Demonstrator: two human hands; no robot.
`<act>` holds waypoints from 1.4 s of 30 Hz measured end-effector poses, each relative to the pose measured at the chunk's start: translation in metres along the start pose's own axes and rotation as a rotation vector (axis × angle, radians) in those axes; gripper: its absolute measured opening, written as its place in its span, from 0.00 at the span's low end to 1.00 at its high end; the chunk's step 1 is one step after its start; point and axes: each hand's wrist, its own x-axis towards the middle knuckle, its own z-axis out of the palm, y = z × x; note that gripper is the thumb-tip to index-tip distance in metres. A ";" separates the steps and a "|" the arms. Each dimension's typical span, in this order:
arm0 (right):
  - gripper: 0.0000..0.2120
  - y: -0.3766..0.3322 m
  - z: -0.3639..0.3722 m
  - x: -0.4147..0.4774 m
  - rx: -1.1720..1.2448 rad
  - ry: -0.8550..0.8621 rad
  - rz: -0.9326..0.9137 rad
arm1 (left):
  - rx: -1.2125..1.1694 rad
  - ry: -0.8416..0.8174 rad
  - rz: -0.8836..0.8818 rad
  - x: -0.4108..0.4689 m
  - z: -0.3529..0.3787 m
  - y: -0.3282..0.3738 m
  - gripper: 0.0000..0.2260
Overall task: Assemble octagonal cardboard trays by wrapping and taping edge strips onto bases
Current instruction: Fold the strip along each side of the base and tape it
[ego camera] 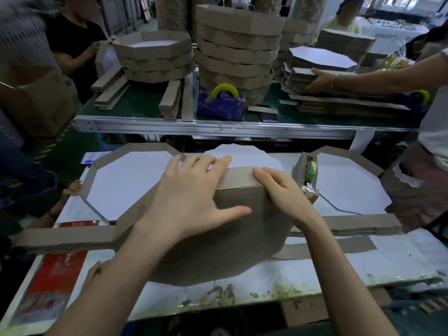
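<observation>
Two hands on the work. Base [213, 248] stands tilted on the table [315, 270], brown face toward the camera. The strip [238, 179] is folded over the base's top edge and runs down its left edges; the free tail lies flat on the table to the left.

Left hand [191, 197]: flat, fingers straight, pressing the strip against the base, thumb out across the brown face.

Right hand [283, 190]: fingers curled over the strip's right corner, clamping it to the edge.

Judged step: seating the strip, one facet at a time.

To do it well:
- Keep each crease on a base corner.
- Keep the strip flush with the edge, no gap.
- Hold pressure with the left while the right fetches tape [311, 169], which is near.

Risk: the strip springs back if released.
</observation>
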 end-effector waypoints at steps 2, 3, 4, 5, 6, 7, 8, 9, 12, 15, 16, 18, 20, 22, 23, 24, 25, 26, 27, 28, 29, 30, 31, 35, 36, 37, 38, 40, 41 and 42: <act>0.20 0.001 -0.001 -0.001 -0.002 -0.005 -0.032 | 0.015 -0.045 0.035 0.015 0.005 0.017 0.47; 0.23 0.002 -0.003 -0.002 -0.005 -0.012 -0.035 | 0.033 -0.081 0.060 0.021 0.008 0.024 0.46; 0.27 0.003 -0.006 -0.004 -0.005 -0.025 -0.022 | 0.053 -0.113 0.081 0.024 0.011 0.028 0.45; 0.30 0.006 -0.012 -0.006 -0.006 -0.046 0.003 | 0.058 -0.123 0.100 0.026 0.013 0.029 0.43; 0.33 0.009 -0.018 -0.008 -0.013 -0.069 0.032 | 0.048 -0.116 0.116 0.025 0.013 0.028 0.42; 0.35 0.012 -0.026 -0.010 -0.036 -0.097 0.061 | 0.030 -0.100 0.124 0.023 0.011 0.025 0.41; 0.37 0.013 -0.034 -0.012 -0.070 -0.127 0.085 | -0.002 -0.067 0.123 0.019 0.008 0.022 0.41; 0.38 0.014 -0.041 -0.013 -0.098 -0.146 0.093 | -0.048 -0.013 0.116 0.015 0.004 0.018 0.40; 0.31 0.006 -0.064 -0.014 -0.067 -0.112 0.061 | -0.216 0.090 0.085 0.005 0.001 0.006 0.38; 0.21 -0.012 -0.073 -0.011 -0.127 -0.107 0.001 | -0.411 0.035 -0.022 -0.007 0.012 -0.005 0.36; 0.18 -0.017 -0.072 -0.010 -0.155 -0.116 -0.015 | -0.462 -0.008 -0.058 -0.012 0.017 -0.008 0.35; 0.12 -0.026 -0.064 -0.007 -0.202 -0.129 -0.046 | -0.498 -0.047 -0.100 -0.022 0.027 -0.010 0.34; 0.11 -0.031 -0.053 -0.003 -0.226 -0.153 -0.045 | -0.502 0.009 -0.106 -0.026 0.030 -0.008 0.35; 0.12 -0.035 -0.041 -0.001 -0.244 -0.190 -0.045 | -0.506 0.061 -0.057 -0.023 0.026 -0.002 0.38; 0.12 -0.036 -0.036 0.000 -0.253 -0.202 -0.048 | -0.505 0.076 -0.027 -0.021 0.024 0.001 0.38; 0.13 -0.037 -0.032 0.000 -0.253 -0.197 -0.047 | -0.490 0.086 -0.006 -0.018 0.022 0.004 0.36; 0.13 -0.037 -0.030 0.000 -0.246 -0.173 -0.045 | -0.468 0.087 0.001 -0.017 0.021 0.005 0.35; 0.13 -0.039 -0.030 0.000 -0.236 -0.144 -0.046 | -0.450 0.080 -0.003 -0.016 0.020 0.006 0.34; 0.13 -0.041 -0.031 0.000 -0.227 -0.124 -0.053 | -0.442 0.069 -0.006 -0.015 0.020 0.006 0.33; 0.12 -0.043 -0.033 -0.001 -0.223 -0.120 -0.063 | -0.440 0.062 -0.003 -0.016 0.020 0.006 0.33; 0.11 -0.046 -0.035 -0.001 -0.225 -0.132 -0.074 | -0.444 0.060 0.004 -0.016 0.021 0.006 0.33; 0.10 -0.048 -0.036 -0.001 -0.230 -0.152 -0.082 | -0.449 0.060 0.007 -0.017 0.021 0.006 0.33; 0.09 -0.049 -0.037 -0.002 -0.239 -0.174 -0.084 | -0.456 0.063 0.008 -0.017 0.021 0.006 0.33; 0.09 -0.050 -0.039 -0.004 -0.284 -0.207 -0.059 | -0.480 0.072 0.001 -0.016 0.023 0.005 0.34; 0.09 -0.051 -0.040 -0.004 -0.291 -0.209 -0.056 | -0.485 0.070 0.001 -0.016 0.023 0.005 0.34; 0.09 -0.051 -0.041 -0.004 -0.293 -0.206 -0.052 | -0.485 0.069 0.004 -0.015 0.024 0.006 0.34; 0.09 -0.051 -0.043 -0.004 -0.289 -0.199 -0.050 | -0.484 0.068 0.007 -0.015 0.024 0.006 0.34; 0.10 -0.051 -0.044 -0.003 -0.283 -0.182 -0.061 | -0.487 0.070 0.003 -0.015 0.024 0.007 0.34; 0.11 -0.052 -0.044 -0.003 -0.283 -0.178 -0.073 | -0.492 0.070 -0.001 -0.015 0.023 0.008 0.34; 0.11 -0.051 -0.044 -0.002 -0.286 -0.178 -0.080 | -0.495 0.069 -0.003 -0.015 0.023 0.008 0.34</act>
